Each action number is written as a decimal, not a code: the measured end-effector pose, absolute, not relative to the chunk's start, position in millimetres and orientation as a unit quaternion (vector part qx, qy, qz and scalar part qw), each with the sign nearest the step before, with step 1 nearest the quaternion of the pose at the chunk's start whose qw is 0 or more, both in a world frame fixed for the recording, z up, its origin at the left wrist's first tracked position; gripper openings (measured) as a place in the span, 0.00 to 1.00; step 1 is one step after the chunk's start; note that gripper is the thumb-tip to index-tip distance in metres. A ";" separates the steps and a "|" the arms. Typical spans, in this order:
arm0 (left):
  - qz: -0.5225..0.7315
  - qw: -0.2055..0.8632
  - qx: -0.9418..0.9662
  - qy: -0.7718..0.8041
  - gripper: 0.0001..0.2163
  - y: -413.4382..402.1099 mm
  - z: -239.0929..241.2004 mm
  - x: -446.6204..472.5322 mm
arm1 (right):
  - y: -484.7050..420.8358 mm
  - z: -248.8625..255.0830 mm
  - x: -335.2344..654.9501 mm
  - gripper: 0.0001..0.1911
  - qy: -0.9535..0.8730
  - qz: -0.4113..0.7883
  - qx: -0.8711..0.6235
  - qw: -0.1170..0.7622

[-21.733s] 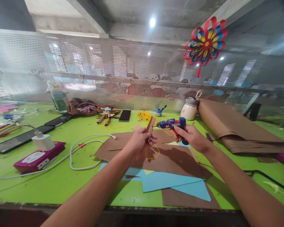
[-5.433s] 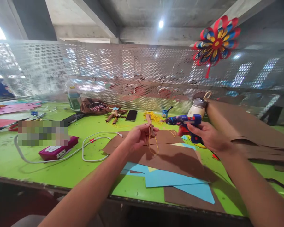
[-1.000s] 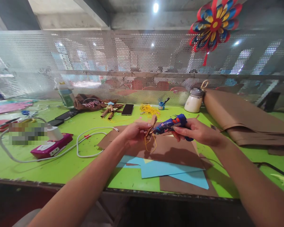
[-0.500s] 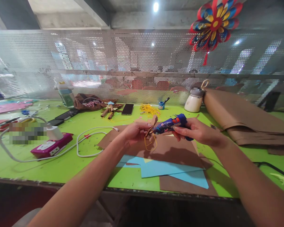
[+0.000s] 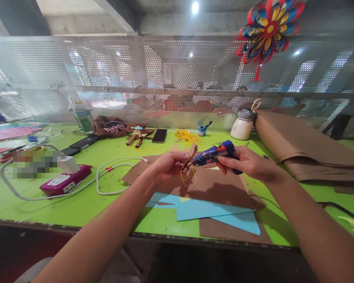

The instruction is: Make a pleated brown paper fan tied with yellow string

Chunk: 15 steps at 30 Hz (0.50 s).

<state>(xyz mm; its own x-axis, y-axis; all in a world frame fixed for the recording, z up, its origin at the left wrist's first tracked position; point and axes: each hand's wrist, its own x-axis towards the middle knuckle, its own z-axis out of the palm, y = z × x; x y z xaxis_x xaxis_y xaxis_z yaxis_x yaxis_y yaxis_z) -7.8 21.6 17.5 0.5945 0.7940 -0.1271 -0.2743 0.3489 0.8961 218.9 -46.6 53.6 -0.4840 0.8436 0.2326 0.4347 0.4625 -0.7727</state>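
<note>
My left hand (image 5: 171, 164) is closed on a small folded brown paper piece (image 5: 191, 153), from which loops of yellow string (image 5: 189, 180) hang. In my right hand (image 5: 247, 163) is a blue hot glue gun (image 5: 214, 153), its nozzle pointing left. The nozzle tip is right at the paper piece; whether it touches cannot be made out. Beneath both hands lie brown paper sheets (image 5: 221, 192) and light blue paper sheets (image 5: 202, 211), overlapping on the green table (image 5: 112, 214).
A purple power strip (image 5: 66, 182) with a white cable (image 5: 98, 177) lies left. Behind are rolled brown paper tubes (image 5: 132, 139), a phone (image 5: 159, 136), yellow string (image 5: 186, 136), a small blue jar (image 5: 201, 131) and a white bottle (image 5: 242, 126). Large folded brown paper (image 5: 306, 145) fills the right.
Both hands stay almost in place, with the glue gun's nozzle still at the folded paper piece. The whole view shifts very slightly.
</note>
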 end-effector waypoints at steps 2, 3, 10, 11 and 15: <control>0.339 0.770 0.452 0.295 0.10 21.3 17.7 -7.8 | -46.4 53.5 218.9 0.18 -0.799 0.323 -0.401 0.309; 0.336 0.770 0.454 0.298 0.10 21.2 17.9 -7.8 | -46.6 53.6 218.6 0.18 -0.803 0.322 -0.397 0.305; 0.327 0.771 0.462 0.292 0.08 20.9 18.4 -7.8 | -50.2 56.3 214.6 0.18 -0.811 0.340 -0.371 0.298; 0.329 0.770 0.462 0.292 0.08 21.1 18.3 -7.8 | -50.1 56.6 215.1 0.18 -0.810 0.339 -0.374 0.297; 0.330 0.769 0.457 0.301 0.07 21.5 18.3 -7.9 | -48.5 56.4 218.6 0.19 -0.806 0.320 -0.395 0.301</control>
